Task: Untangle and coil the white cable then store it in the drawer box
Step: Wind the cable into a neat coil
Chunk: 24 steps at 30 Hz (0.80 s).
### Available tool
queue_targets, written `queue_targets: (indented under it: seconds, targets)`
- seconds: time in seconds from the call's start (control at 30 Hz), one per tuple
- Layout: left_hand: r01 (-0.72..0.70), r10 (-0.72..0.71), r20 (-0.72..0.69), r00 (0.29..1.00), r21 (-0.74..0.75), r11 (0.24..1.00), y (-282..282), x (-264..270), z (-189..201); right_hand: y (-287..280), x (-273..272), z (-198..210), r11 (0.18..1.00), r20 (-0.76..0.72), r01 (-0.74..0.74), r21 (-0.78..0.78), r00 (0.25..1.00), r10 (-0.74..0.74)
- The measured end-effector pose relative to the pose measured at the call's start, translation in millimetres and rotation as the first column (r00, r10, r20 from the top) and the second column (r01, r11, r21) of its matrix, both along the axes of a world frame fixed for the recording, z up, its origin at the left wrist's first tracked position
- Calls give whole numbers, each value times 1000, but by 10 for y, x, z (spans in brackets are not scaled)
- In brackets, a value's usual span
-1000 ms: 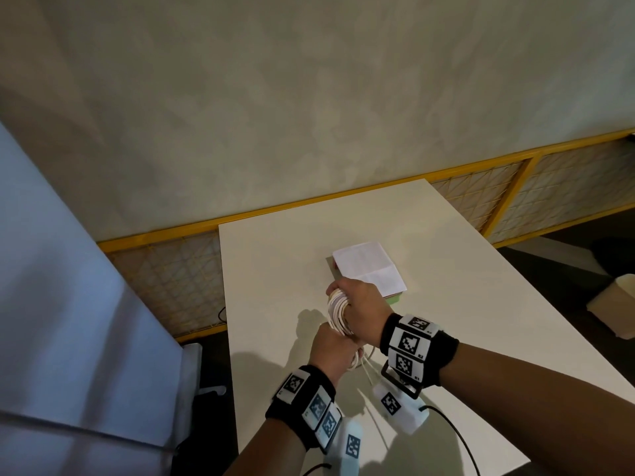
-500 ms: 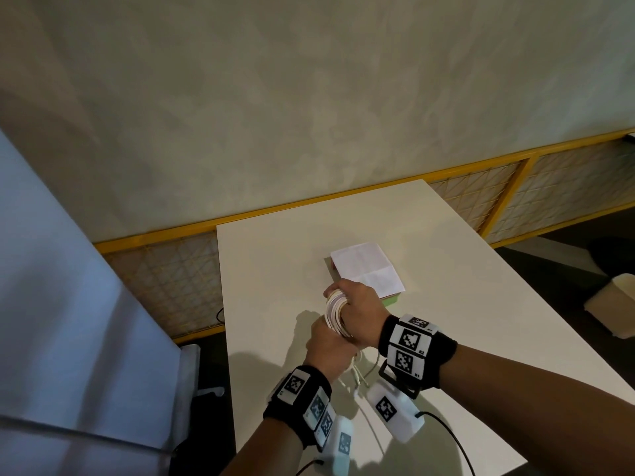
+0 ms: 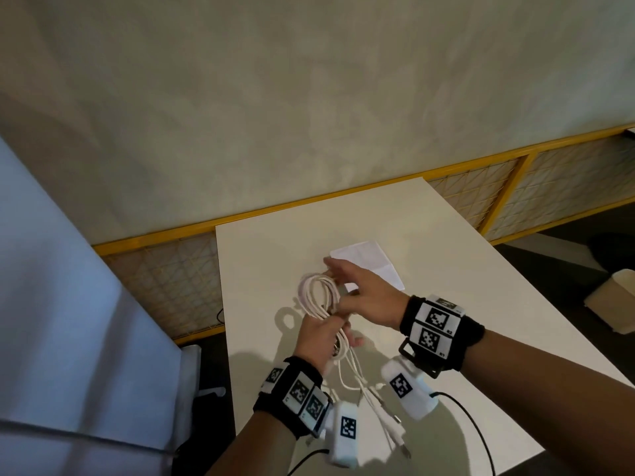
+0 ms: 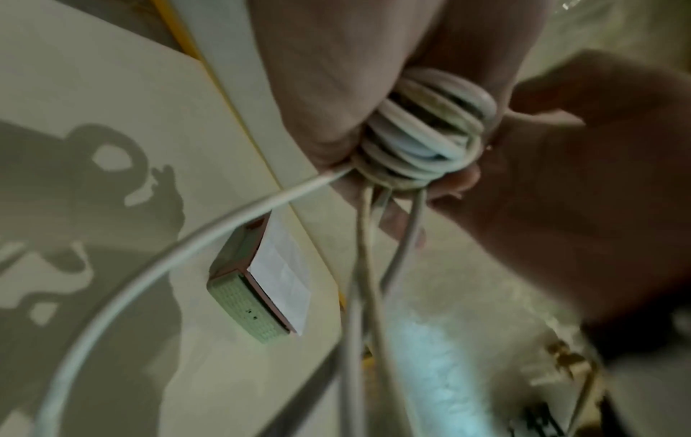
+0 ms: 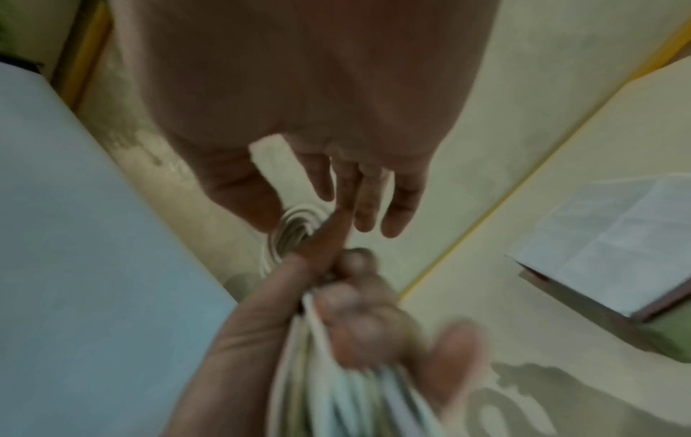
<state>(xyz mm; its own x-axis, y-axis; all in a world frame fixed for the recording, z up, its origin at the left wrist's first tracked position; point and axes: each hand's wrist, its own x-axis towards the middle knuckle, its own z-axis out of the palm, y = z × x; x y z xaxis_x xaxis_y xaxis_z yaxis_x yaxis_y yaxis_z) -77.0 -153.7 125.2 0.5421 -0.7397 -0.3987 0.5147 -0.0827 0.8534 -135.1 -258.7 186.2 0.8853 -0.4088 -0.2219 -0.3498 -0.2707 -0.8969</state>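
The white cable (image 3: 316,293) is wound into a coil held above the table. My left hand (image 3: 338,333) grips the coil's lower end, fingers curled round the bundle (image 4: 422,139). Its loose ends (image 3: 374,403) hang down toward the table's near edge. My right hand (image 3: 335,280) is beside the coil's upper right with fingers straight (image 5: 359,204), holding nothing; whether it touches the loops I cannot tell. The drawer box (image 3: 369,266), green with a white paper on top (image 4: 258,283), stands shut on the table just behind my right hand.
The white table (image 3: 464,304) has bare room to the right and left of the hands. A yellow-framed mesh fence (image 3: 515,187) runs behind it. A pale blue panel (image 3: 62,321) stands at the left. A cardboard box (image 3: 615,304) sits on the floor at the right.
My right hand has let go of the coil's top and straightened its fingers. The coil's loops now show, held by the left hand alone.
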Motion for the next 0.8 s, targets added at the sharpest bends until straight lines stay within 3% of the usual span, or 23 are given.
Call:
queue_targets:
  seconds: [0.1, 0.27, 0.43, 0.67, 0.8]
  targets:
    - [-102, 97, -84, 992, -56, 993, 4, 85, 27, -4, -203, -195, 990, -63, -95, 101, 993, 102]
    - [-91, 66, -195, 979, -122, 988, 5, 187, 58, 152, -353, -572, 928, -241, -341, 153, 897, 370]
    - [-196, 146, -297, 944, -145, 970, 34, 242, 67, 164, -397, -612, 921, -268, -371, 121, 881, 390]
    - [-178, 150, -187, 971, -147, 973, 107, 263, 5, 43, -443, -686, 869, -423, -490, -75, 804, 417]
    - [-155, 153, -37, 988, -78, 985, 147, 327, -104, -148, -475, -654, 886, -432, -403, -229, 858, 279]
